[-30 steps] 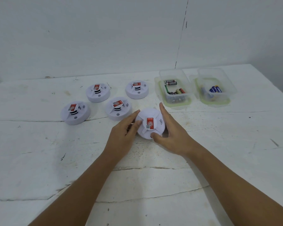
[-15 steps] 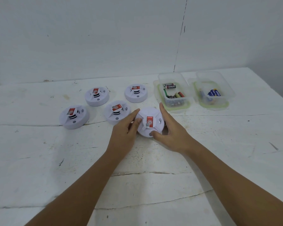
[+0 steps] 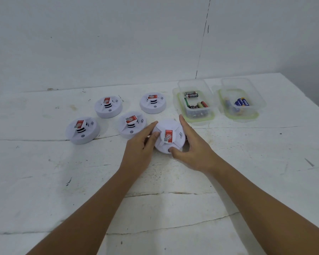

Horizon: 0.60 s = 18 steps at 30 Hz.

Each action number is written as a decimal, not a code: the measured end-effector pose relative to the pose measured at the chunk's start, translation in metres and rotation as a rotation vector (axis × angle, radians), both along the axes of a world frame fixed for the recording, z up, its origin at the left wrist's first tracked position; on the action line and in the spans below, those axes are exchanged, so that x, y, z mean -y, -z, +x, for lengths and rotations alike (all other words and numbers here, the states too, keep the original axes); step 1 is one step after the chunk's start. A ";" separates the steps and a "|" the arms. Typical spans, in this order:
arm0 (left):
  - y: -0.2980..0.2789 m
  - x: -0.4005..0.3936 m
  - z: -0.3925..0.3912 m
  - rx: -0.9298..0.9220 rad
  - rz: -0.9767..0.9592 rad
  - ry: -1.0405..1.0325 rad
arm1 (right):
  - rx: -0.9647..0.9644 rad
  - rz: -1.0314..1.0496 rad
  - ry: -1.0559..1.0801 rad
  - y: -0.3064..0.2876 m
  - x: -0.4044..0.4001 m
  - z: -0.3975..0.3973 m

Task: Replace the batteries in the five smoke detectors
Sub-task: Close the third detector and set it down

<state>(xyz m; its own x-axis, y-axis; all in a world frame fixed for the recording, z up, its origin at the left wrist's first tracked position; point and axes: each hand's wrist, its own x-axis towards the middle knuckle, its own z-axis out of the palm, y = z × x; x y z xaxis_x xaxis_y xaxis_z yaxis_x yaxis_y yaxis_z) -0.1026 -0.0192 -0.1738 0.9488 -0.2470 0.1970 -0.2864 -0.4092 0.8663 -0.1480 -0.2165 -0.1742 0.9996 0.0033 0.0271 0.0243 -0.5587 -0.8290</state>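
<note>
Both your hands, left hand (image 3: pixel 139 150) and right hand (image 3: pixel 193 151), clasp the round white plastic smoke detector (image 3: pixel 169 136), steadying it on the bench (image 3: pixel 44 172), probably to twist it open.

i see a cracked white tabletop (image 3: pixel 44 181) carrying five smoke detectors (image 3: pixel 82 130) and two clear battery tubs (image 3: pixel 195 100).

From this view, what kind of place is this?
Probably a staged workbench, not a home: a scuffed white table against a bare wall, five detectors laid out, one between the hands, and two clear tubs of batteries.
</note>
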 end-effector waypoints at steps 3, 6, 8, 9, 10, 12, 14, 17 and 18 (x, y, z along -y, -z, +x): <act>0.001 0.000 0.000 0.002 -0.003 -0.002 | 0.005 -0.012 0.005 0.000 -0.001 -0.001; 0.001 0.000 -0.001 0.004 0.003 -0.005 | 0.008 -0.028 0.012 -0.002 -0.001 -0.001; 0.001 -0.001 -0.001 0.004 0.002 -0.007 | 0.008 -0.028 0.010 -0.001 -0.001 -0.001; 0.001 -0.001 -0.001 0.004 0.003 -0.007 | 0.007 -0.025 0.007 -0.001 -0.001 -0.001; 0.001 -0.001 -0.001 0.004 0.005 -0.008 | 0.006 -0.022 0.004 -0.001 -0.001 -0.002; 0.001 -0.001 -0.001 0.000 0.010 -0.010 | 0.007 -0.021 0.003 -0.001 -0.001 -0.002; 0.000 0.000 -0.002 -0.003 0.003 -0.011 | 0.013 -0.028 0.007 -0.001 -0.001 -0.003; -0.001 0.000 -0.003 -0.011 -0.007 -0.016 | 0.020 -0.040 0.006 -0.002 -0.002 -0.003; -0.001 0.000 -0.004 -0.015 -0.010 -0.017 | 0.021 -0.042 0.004 -0.002 -0.002 -0.003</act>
<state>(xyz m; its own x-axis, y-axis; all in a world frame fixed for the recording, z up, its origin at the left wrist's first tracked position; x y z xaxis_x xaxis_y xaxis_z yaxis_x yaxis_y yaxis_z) -0.1064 -0.0189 -0.1723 0.9559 -0.2284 0.1848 -0.2659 -0.4050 0.8748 -0.1511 -0.2147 -0.1726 0.9988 0.0005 0.0482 0.0391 -0.5930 -0.8042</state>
